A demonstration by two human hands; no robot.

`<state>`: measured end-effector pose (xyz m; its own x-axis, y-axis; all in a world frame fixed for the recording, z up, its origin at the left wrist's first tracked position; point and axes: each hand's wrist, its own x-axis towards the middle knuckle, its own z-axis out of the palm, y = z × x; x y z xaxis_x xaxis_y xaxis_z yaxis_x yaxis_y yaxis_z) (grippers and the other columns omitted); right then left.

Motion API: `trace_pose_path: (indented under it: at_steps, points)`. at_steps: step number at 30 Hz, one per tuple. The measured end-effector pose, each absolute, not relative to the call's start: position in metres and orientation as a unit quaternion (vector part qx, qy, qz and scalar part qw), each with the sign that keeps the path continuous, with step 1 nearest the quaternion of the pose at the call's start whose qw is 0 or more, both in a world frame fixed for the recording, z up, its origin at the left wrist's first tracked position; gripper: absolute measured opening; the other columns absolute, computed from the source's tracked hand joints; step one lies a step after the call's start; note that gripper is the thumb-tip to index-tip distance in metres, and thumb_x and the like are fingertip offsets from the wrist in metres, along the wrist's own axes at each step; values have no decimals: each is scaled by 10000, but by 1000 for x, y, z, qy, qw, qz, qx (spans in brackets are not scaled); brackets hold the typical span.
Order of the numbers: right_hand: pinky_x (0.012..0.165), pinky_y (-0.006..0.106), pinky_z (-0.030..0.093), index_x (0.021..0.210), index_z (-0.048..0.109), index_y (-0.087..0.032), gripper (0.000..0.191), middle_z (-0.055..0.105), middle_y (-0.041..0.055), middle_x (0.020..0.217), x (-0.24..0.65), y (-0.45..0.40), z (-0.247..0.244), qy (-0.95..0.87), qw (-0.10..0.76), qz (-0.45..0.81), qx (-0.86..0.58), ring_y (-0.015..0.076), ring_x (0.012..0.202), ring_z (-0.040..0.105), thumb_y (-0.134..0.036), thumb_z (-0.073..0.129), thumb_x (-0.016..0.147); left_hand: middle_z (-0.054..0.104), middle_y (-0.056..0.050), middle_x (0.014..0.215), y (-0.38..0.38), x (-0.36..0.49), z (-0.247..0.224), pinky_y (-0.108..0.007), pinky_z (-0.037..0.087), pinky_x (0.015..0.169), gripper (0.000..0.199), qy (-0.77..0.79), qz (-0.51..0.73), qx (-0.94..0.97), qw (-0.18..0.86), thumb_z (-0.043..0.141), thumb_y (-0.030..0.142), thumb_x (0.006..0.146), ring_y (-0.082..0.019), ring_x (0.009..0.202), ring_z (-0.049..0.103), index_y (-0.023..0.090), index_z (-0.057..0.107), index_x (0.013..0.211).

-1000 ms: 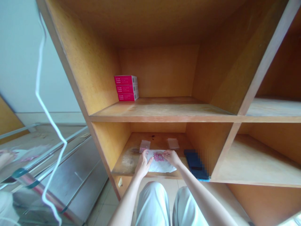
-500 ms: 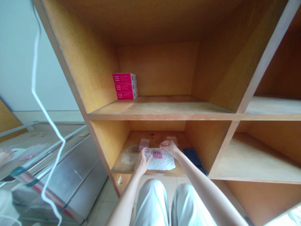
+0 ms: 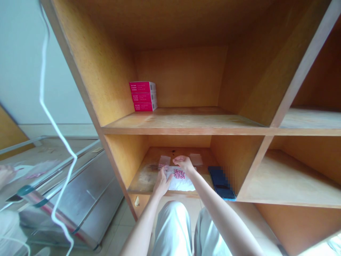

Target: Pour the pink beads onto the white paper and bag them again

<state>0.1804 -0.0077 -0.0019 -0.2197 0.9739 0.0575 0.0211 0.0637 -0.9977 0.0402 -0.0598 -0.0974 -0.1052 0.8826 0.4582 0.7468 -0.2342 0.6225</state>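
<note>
Our left hand (image 3: pixel 162 184), fingers spread, rests on the white packet of pink beads (image 3: pixel 179 180) on the lower wooden shelf (image 3: pixel 145 177); our curled right hand (image 3: pixel 184 164) sits at its top edge, grip unclear.

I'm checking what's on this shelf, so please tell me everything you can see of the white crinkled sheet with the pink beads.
The white crinkled sheet lies flat on the lower wooden shelf and looks like thin paper or plastic. A cluster of small round pink beads sits near its far edge, though whether they are enclosed is hard to tell. The left hand touches its left edge, and the right hand is over its far edge.
</note>
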Motion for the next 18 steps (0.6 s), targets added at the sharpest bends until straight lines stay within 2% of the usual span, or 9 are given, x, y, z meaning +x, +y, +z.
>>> trace_pose_path:
  at_steps: [3, 7, 11, 15, 18]
  points:
    - [613, 243, 459, 676, 620, -127, 119, 665, 76, 731, 174, -13, -10, -632, 443, 468, -430, 171, 697, 614, -236, 622, 630, 486, -175, 1149, -61, 41, -95, -397, 383, 917, 538, 610, 417, 669, 78, 386, 421, 821, -237, 1097, 477, 106, 279, 1244]
    - [548, 223, 436, 680, 637, -149, 98, 668, 63, 755, 168, -22, -11, -719, 372, 379, -448, 160, 630, 610, -217, 568, 665, 461, -191, 1190, -61, 41, -94, -392, 372, 930, 549, 612, 415, 669, 74, 394, 421, 816, -238, 1142, 442, 103, 272, 1246]
    - [523, 203, 402, 625, 642, -155, 120, 647, 41, 624, 166, -24, -9, -767, 321, 310, -460, 145, 574, 590, -192, 544, 683, 440, -188, 1211, -62, 41, -93, -398, 357, 943, 550, 614, 405, 673, 79, 387, 432, 818, -238, 1162, 417, 111, 264, 1249]
    - [531, 201, 398, 571, 629, -145, 232, 616, 24, 537, 171, -15, -11, -793, 305, 320, -420, 142, 567, 578, -261, 510, 733, 442, -172, 1209, -62, 41, -93, -401, 353, 946, 539, 606, 405, 679, 83, 392, 434, 817, -239, 1159, 420, 129, 279, 1247]
    - [584, 213, 423, 670, 654, -138, 256, 663, 40, 666, 186, -2, -15, -776, 347, 356, -389, 155, 652, 601, -292, 473, 767, 454, -171, 1196, -61, 41, -93, -406, 359, 942, 546, 603, 417, 675, 85, 405, 433, 812, -241, 1144, 436, 127, 291, 1250]
